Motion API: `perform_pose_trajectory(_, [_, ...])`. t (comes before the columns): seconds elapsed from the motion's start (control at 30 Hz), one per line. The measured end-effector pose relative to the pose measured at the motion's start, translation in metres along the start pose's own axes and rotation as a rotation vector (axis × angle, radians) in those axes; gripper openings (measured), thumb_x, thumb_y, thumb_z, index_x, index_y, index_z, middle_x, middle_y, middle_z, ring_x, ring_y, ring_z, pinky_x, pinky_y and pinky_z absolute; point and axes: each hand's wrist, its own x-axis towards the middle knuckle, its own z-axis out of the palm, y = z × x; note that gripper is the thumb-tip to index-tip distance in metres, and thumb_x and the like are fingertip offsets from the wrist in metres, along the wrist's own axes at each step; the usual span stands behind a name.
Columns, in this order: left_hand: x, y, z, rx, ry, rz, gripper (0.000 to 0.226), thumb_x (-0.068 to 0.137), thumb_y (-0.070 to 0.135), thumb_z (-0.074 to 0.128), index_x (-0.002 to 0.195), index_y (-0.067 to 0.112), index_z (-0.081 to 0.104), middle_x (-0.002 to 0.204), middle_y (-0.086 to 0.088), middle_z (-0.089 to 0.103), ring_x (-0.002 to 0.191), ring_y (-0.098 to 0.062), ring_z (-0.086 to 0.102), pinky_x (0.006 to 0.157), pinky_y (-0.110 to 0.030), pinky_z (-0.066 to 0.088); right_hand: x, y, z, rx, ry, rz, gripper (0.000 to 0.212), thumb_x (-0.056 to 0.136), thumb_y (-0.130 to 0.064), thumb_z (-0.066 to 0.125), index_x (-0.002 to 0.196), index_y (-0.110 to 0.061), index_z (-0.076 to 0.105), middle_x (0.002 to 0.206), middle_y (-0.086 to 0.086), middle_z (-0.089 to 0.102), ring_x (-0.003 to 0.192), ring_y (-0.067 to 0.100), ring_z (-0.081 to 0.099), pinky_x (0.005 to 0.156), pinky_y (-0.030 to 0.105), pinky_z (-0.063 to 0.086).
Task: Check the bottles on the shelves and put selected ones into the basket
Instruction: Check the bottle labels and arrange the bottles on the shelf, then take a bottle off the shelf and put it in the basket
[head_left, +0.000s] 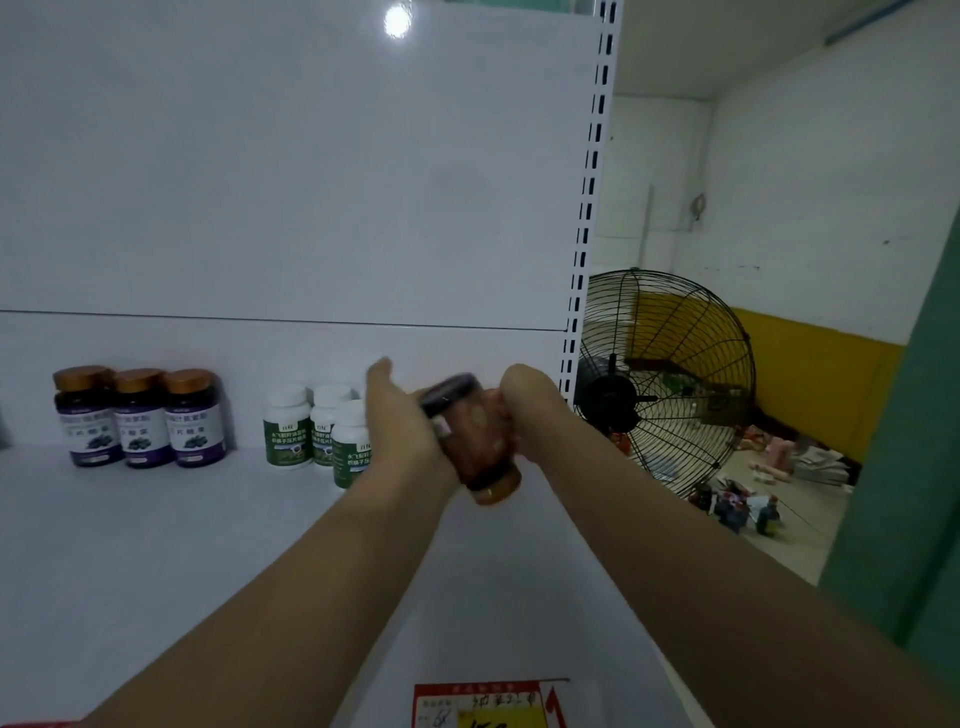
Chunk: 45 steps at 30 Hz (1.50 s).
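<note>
Fingers of the right hand (519, 397) curl round the body of a brown bottle (483, 452), though only the knuckles and the back of the hand show plainly. The left hand (402, 421) lies against the other side, by the dark cap (449, 392). Its fingers (382, 370) look stretched out nearly straight rather than wrapped, but blur leaves this uncertain. The bottle is held in the air between the two hands, above the white shelf (156, 545). It is tilted, with the cap up and to the left and the base towards the camera. No basket is in view.

Judging by its look, the bottle is a small, rigid supplement jar, probably light and smooth-walled. Whether it is glass or plastic cannot be told, so a drop onto the hard shelf is best avoided. The surest hold is round the middle of the body, below the cap; the cap itself could turn under a grip. A pale strip of label shows near the neck, but it is too blurred to read.

Three dark bottles with gold caps (140, 418) stand in a row on the shelf to the left. Their purple labels carry a picture of dark berries and Chinese characters too soft to make out. Nearer the hands stand three white bottles with green labels (291, 426) and white Chinese lettering, only partly legible. A red and yellow price tag (478, 704) at the front edge of the shelf bears handwriting that cannot be read. A black cage fan (665, 384) stands on the floor beyond the shelf post.
</note>
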Motion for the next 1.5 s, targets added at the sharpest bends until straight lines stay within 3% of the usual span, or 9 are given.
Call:
perform_pose_trajectory(0.13, [0.027, 0.022, -0.010, -0.212, 0.120, 0.096, 0.061, 0.087, 0.060, 0.040, 0.123, 0.013, 0.055, 0.118, -0.014, 0.063, 0.104, -0.035, 0.062, 0.097, -0.055, 0.044, -0.023, -0.007, -0.016, 0.114, -0.504, 0.193, 0.050, 0.095, -0.048, 0.042, 0.114, -0.003, 0.054, 0.099, 0.022, 0.062, 0.076, 0.033, 0.065, 0.059, 0.033, 0.058])
perform_pose_trajectory(0.2, [0.030, 0.022, -0.011, -0.217, 0.165, 0.167, 0.053, 0.091, 0.056, 0.040, 0.121, 0.015, 0.055, 0.114, -0.007, 0.065, 0.100, -0.026, 0.064, 0.095, -0.049, 0.048, -0.024, -0.015, -0.025, 0.151, -0.571, 0.153, 0.043, 0.094, -0.040, 0.051, 0.115, -0.002, 0.054, 0.109, 0.022, 0.057, 0.088, 0.033, 0.065, 0.066, 0.036, 0.061])
perform_pose_trajectory(0.3, [0.028, 0.015, -0.011, -0.078, 0.071, 0.160, 0.051, 0.096, 0.052, 0.037, 0.121, 0.011, 0.054, 0.108, -0.009, 0.065, 0.099, -0.025, 0.064, 0.086, -0.043, 0.053, -0.027, -0.026, -0.034, 0.125, -0.525, 0.025, 0.020, 0.093, -0.014, 0.058, 0.109, -0.002, 0.055, 0.110, 0.017, 0.053, 0.088, 0.023, 0.063, 0.071, 0.029, 0.060])
perform_pose_trajectory(0.5, [0.007, 0.011, -0.020, 0.261, -0.090, 0.026, 0.022, 0.099, 0.011, 0.038, 0.107, 0.006, 0.058, 0.088, -0.013, 0.063, 0.069, -0.019, 0.062, 0.047, -0.022, 0.054, -0.029, -0.043, -0.044, -0.103, -0.392, -0.154, 0.036, 0.089, -0.037, 0.063, 0.113, -0.011, 0.059, 0.089, 0.008, 0.062, 0.068, 0.012, 0.065, 0.064, 0.024, 0.057])
perform_pose_trajectory(0.6, [0.000, 0.016, -0.029, 0.482, -0.344, 0.135, 0.030, 0.089, -0.007, 0.043, 0.112, 0.004, 0.058, 0.101, -0.018, 0.070, 0.085, -0.025, 0.071, 0.067, -0.029, 0.058, -0.025, -0.054, -0.046, -0.348, -0.185, -0.276, 0.036, 0.085, -0.044, 0.065, 0.100, -0.011, 0.063, 0.075, 0.005, 0.058, 0.044, 0.008, 0.052, 0.040, 0.017, 0.043])
perform_pose_trajectory(0.77, [-0.012, 0.021, -0.033, 0.878, -0.554, 0.152, 0.041, 0.077, -0.011, 0.065, 0.114, 0.008, 0.060, 0.106, -0.017, 0.068, 0.093, -0.022, 0.069, 0.079, -0.032, 0.057, -0.018, -0.062, -0.039, -0.638, -0.064, -0.355, 0.037, 0.080, -0.049, 0.067, 0.081, -0.013, 0.059, 0.060, 0.000, 0.052, 0.041, 0.008, 0.042, 0.036, 0.011, 0.034])
perform_pose_trajectory(1.13, [-0.002, 0.009, -0.041, 0.883, -0.381, 0.298, 0.054, 0.066, 0.001, 0.081, 0.114, 0.004, 0.058, 0.105, -0.017, 0.067, 0.094, -0.024, 0.069, 0.084, -0.034, 0.057, -0.014, -0.057, -0.036, -0.592, -0.134, -0.393, 0.046, 0.082, -0.056, 0.062, 0.089, -0.011, 0.064, 0.062, -0.001, 0.053, 0.048, 0.009, 0.045, 0.047, 0.016, 0.043])
perform_pose_trajectory(1.33, [0.003, 0.009, -0.036, 0.938, -0.289, 0.468, 0.054, 0.067, 0.007, 0.082, 0.113, 0.011, 0.055, 0.101, -0.007, 0.067, 0.091, -0.018, 0.066, 0.069, -0.021, 0.053, -0.016, -0.055, -0.036, -0.419, -0.415, -0.401, 0.038, 0.088, -0.040, 0.063, 0.117, -0.016, 0.061, 0.108, 0.002, 0.065, 0.090, 0.015, 0.060, 0.078, 0.025, 0.050])
perform_pose_trajectory(1.5, [0.013, 0.017, -0.019, 1.344, -0.243, 0.557, 0.052, 0.071, 0.022, 0.081, 0.112, 0.019, 0.048, 0.103, 0.002, 0.060, 0.093, -0.015, 0.059, 0.075, -0.027, 0.051, -0.017, -0.055, -0.037, -0.352, -0.298, -0.471, 0.038, 0.086, -0.033, 0.068, 0.113, -0.008, 0.060, 0.106, 0.007, 0.068, 0.095, 0.019, 0.067, 0.078, 0.027, 0.057])
